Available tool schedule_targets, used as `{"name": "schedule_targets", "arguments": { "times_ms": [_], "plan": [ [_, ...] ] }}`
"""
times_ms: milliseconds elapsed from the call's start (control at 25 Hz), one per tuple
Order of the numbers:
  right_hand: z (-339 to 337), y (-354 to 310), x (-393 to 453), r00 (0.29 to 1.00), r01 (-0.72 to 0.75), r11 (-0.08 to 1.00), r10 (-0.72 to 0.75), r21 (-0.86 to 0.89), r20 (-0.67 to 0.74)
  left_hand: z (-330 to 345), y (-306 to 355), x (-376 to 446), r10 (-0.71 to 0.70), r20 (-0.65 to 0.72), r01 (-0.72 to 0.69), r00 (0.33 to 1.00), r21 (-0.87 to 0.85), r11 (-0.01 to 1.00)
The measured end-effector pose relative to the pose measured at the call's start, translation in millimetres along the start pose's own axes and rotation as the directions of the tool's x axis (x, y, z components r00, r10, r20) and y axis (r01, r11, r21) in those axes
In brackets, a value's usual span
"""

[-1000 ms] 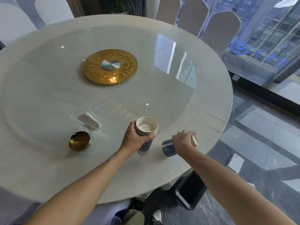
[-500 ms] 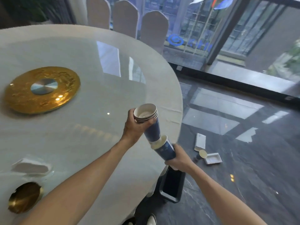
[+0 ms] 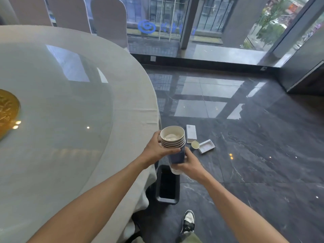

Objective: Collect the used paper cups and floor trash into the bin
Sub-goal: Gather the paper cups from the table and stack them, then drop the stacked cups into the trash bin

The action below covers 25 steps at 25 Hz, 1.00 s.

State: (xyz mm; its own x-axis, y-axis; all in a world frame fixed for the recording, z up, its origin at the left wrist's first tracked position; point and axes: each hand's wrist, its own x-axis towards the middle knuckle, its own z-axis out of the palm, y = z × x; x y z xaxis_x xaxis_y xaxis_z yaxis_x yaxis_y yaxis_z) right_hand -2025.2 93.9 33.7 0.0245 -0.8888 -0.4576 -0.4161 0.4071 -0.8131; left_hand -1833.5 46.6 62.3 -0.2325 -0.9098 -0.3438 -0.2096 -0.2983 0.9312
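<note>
A stack of several nested blue-and-white paper cups [image 3: 173, 142] hangs upright past the table's right edge, above the floor. My left hand [image 3: 156, 151] wraps the stack just under the rims. My right hand [image 3: 190, 164] grips its lower part from the right. Directly below stands a dark rectangular bin [image 3: 167, 185] on the floor, tucked against the tablecloth. Beyond the stack, on the dark floor, lie a flat white box [image 3: 191, 133], a small paper cup [image 3: 195, 145] and an open white box tray [image 3: 206, 146].
The round table [image 3: 122, 95] with a glass turntable fills the left, a gold disc [image 3: 7, 113] at its far left. My shoe [image 3: 188, 221] is on the glossy stone floor. Covered chairs [image 3: 108, 20] and glass walls stand behind.
The cup my right hand held under the stack has been pushed onto it, making one stack. Both hands and my view have swung right, off the table and over the bin.
</note>
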Motion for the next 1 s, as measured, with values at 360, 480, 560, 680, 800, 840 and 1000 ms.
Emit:
{"name": "schedule_targets", "arguments": {
  "times_ms": [360, 480, 560, 680, 800, 840, 1000],
  "plan": [
    [-84.6, 39.9, 52.0, 0.969, -0.187, 0.948, 0.134, 0.258, 0.209, 87.2, -34.4, 36.0, -0.125, -0.223, 0.152, 0.967, 0.107, 0.983],
    [-93.1, 61.7, 74.0, 0.927, -0.335, 0.881, 0.246, 0.335, 0.282, 115.5, -63.8, 48.7, -0.189, -0.277, 0.228, 0.942, 0.115, 0.967],
    [-82.4, 84.7, 88.4, 0.912, -0.358, 0.884, 0.262, 0.300, 0.316, 131.3, -90.5, 58.2, -0.235, -0.296, 0.284, 0.926, 0.136, 0.949],
    [-53.8, 128.1, 108.9, 0.908, -0.380, 0.887, 0.304, 0.263, 0.289, 142.3, -147.7, 75.6, -0.315, -0.325, 0.393, 0.892, 0.210, 0.895],
    [-13.7, 189.4, 132.9, 0.887, -0.439, 0.873, 0.384, 0.214, 0.256, 149.1, -233.2, 93.1, -0.466, -0.253, 0.513, 0.848, 0.176, 0.840],
    [0.9, 211.8, 140.3, 0.878, -0.453, 0.874, 0.404, 0.177, 0.255, 149.8, -256.5, 95.7, -0.502, -0.232, 0.542, 0.833, 0.163, 0.824],
    [50.9, 286.0, 157.0, 0.849, -0.492, 0.869, 0.468, 0.044, 0.245, 152.5, -319.0, 96.5, -0.646, -0.154, 0.661, 0.748, 0.080, 0.746]
  ]
}}
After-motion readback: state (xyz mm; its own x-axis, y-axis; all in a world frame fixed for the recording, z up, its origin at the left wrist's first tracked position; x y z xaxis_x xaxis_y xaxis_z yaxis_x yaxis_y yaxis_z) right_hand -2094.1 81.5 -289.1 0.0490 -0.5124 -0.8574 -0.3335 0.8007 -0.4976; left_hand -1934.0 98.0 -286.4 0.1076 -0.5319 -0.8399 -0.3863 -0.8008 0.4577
